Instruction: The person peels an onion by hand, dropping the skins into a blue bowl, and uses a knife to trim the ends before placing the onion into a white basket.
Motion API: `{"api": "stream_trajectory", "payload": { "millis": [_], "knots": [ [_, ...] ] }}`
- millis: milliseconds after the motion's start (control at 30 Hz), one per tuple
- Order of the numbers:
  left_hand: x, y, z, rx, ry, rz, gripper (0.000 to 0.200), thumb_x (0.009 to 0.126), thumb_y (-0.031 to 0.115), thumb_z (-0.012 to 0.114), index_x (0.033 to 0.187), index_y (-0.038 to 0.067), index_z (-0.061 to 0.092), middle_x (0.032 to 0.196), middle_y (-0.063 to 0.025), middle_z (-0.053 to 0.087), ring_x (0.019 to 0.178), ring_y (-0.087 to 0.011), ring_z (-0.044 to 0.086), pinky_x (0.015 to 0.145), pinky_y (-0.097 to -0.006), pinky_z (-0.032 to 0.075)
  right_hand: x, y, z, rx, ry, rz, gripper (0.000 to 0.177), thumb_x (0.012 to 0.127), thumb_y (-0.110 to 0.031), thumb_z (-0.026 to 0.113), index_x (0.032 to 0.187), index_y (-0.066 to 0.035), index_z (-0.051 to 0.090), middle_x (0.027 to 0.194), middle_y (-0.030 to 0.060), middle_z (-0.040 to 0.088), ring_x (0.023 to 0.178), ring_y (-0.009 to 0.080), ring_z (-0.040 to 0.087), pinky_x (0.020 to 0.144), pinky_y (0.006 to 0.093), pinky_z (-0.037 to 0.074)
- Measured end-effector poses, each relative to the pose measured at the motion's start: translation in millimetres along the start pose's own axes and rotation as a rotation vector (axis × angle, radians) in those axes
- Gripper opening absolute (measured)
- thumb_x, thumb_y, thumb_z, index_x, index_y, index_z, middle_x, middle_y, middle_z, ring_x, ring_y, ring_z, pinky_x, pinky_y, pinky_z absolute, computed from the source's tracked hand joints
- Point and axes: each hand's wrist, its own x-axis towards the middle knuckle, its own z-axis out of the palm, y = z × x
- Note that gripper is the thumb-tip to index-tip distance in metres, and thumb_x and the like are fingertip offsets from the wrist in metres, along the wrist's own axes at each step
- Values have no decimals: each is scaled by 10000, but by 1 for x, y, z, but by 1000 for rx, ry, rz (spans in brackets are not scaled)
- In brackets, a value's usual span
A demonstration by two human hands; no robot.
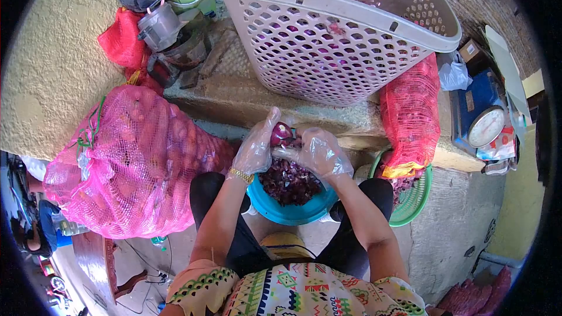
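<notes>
A red onion (282, 133) with a pale cut spot on top is held between my two hands, above the basin. My left hand (256, 145), in a clear plastic glove, is closed around its left side with the thumb pointing up. Gloved the same way, my right hand (322, 153) has its fingers bent against the onion's right side; whether it also holds a small tool is hidden. Beneath them, a blue basin (287, 216) between my knees contains dark purple onion skins (288, 184).
A large perforated basket (316, 41) with onions stands on the ledge (234, 96) ahead. Left is a full pink mesh sack (132, 164). On the right are a red mesh sack (410, 114), a green basket (426, 199) and a blue weighing scale (479, 111).
</notes>
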Motion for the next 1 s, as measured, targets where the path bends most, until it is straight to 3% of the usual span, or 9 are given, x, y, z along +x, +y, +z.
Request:
{"api": "stream_trajectory", "payload": {
  "millis": [33,100,200,300,600,833,900,933,1000],
  "knots": [
    [-5,6,3,0,0,1,845,1079,715,425,1229,-58,730,1087,-139,767,989,-204,695,974,-379,529,0,0,-1,0,0,-1,757,742,-745,824,918,-11,779,806,219,757,829,408,760,786,501,589],
    [-13,11,8,139,60,198,851,1069,723,441,1210,-62,739,1081,-138,760,995,-205,679,973,-364,521,0,0,-2,33,19,26,747,757,-741,814,900,-8,782,810,219,758,835,413,757,785,498,587],
    [3,0,1,3,2,54,852,1064,724,456,1231,-64,732,1084,-140,752,1011,-202,673,975,-356,519,2,3,0,2,-55,40,745,772,-736,804,871,2,779,822,227,759,835,413,752,787,501,581],
    [5,-4,0,-5,-11,32,840,1065,713,471,1247,-66,724,1115,-144,747,1028,-194,670,991,-347,515,2,6,0,42,-89,29,729,786,-721,799,870,3,784,840,231,763,822,412,747,784,507,575],
    [5,-7,-1,17,-13,77,804,1066,693,497,1274,-53,712,1155,-131,741,1039,-168,667,1000,-335,518,5,7,4,54,-184,41,764,888,-745,674,775,3,779,783,252,734,800,425,732,761,529,560],
    [-5,1,1,-13,77,78,804,1060,700,506,1277,-48,706,1135,-134,737,1023,-179,675,1007,-343,523,3,5,-1,-106,-257,-100,822,874,-815,632,787,-13,793,758,221,731,762,407,733,732,516,565],
    [-4,-10,-5,438,155,370,817,1062,703,500,1303,-54,691,1130,-139,736,1017,-187,684,1012,-345,530,2,4,-3,-107,-234,-107,808,841,-811,675,765,-13,781,773,216,734,766,396,738,735,508,569],
    [0,-14,-6,438,157,371,817,1062,703,500,1303,-54,691,1130,-139,736,1017,-187,684,1012,-345,530,2,4,-4,-108,-234,-109,808,841,-811,675,765,-13,781,773,216,734,766,396,738,735,508,569],
    [6,-12,-2,-32,124,45,820,1068,701,487,1319,-56,678,1125,-142,741,1017,-196,689,1014,-347,530,1,4,-7,-38,-67,-59,780,802,-789,735,787,-10,772,807,223,744,796,399,741,756,510,570]
  ]
}}
